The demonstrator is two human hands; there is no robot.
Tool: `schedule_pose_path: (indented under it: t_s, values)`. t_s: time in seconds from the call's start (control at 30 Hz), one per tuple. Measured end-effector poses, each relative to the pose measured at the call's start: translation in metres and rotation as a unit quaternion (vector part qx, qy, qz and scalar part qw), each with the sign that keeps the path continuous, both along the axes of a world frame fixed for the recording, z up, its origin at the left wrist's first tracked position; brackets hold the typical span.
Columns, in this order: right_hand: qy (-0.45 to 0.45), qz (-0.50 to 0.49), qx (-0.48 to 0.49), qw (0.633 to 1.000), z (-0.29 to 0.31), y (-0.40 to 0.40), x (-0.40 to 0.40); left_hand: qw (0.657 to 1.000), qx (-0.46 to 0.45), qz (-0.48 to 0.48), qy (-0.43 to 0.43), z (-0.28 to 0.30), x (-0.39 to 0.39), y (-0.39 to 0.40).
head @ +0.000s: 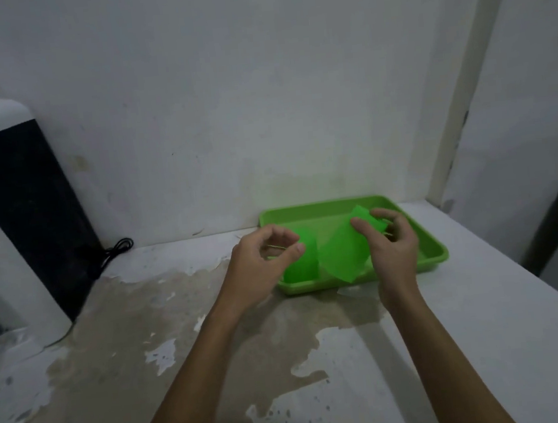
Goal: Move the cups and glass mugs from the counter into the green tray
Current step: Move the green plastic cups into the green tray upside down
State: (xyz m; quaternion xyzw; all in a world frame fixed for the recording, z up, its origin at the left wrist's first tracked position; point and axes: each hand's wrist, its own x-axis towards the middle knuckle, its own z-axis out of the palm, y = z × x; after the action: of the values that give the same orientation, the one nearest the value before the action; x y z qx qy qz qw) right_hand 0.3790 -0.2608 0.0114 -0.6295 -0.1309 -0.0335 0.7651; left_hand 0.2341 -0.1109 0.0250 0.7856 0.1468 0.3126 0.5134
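A green tray [321, 205] lies on the counter against the back wall. Two clear glasses, which look green with the tray behind them, are at its near-left part. My left hand [259, 265] curls around the top of the left glass [300, 267], which stands upright at the tray's left end. My right hand [392, 251] grips the second glass [342, 253] by its upper end. This glass is tilted, with its lower end over the tray's front rim. Blur hides any handles on the glasses.
The white counter [179, 325] has large brown worn patches. A tall white and black appliance [11, 205] stands at the left, with a black cable [116, 249] coiled beside it. The counter's right edge drops off past the tray.
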Motion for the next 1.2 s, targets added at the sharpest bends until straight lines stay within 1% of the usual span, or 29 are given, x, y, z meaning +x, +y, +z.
schedule_pose_path:
  t_s: [0.07,0.17,0.23,0.4,0.6,0.87,1.0,1.1,1.2]
  values:
    - [-0.066,-0.027,-0.055,0.996,0.000,0.004,0.006,1.000,-0.002,0.001,0.000,-0.003,0.002,0.002]
    - [-0.159,-0.058,-0.126,0.977,-0.002,0.013,0.014,1.000,-0.005,0.001,0.015,-0.008,0.003,0.005]
    - [-0.194,-0.062,-0.164,0.965,-0.005,0.021,0.019,1.000,-0.004,0.002,0.024,-0.011,0.002,0.007]
    - [-0.215,-0.054,-0.238,0.946,-0.023,0.033,0.028,0.999,0.008,-0.009,0.046,-0.013,0.000,0.007]
    - [-0.183,-0.032,-0.277,0.943,-0.040,0.037,0.028,0.998,0.018,-0.020,0.058,-0.018,0.001,0.012]
    - [-0.164,-0.010,-0.277,0.947,-0.043,0.034,0.027,0.997,0.027,-0.025,0.069,-0.016,-0.005,0.016]
    - [-0.196,-0.024,-0.278,0.940,-0.036,0.034,0.021,0.997,0.040,-0.016,0.063,-0.011,-0.010,0.018]
    - [-0.227,-0.036,-0.234,0.945,-0.024,0.035,0.008,0.997,0.057,-0.009,0.057,-0.006,-0.019,0.021]
    - [-0.250,-0.012,-0.185,0.950,-0.006,0.039,-0.011,0.997,0.068,0.003,0.047,0.002,-0.035,0.025]
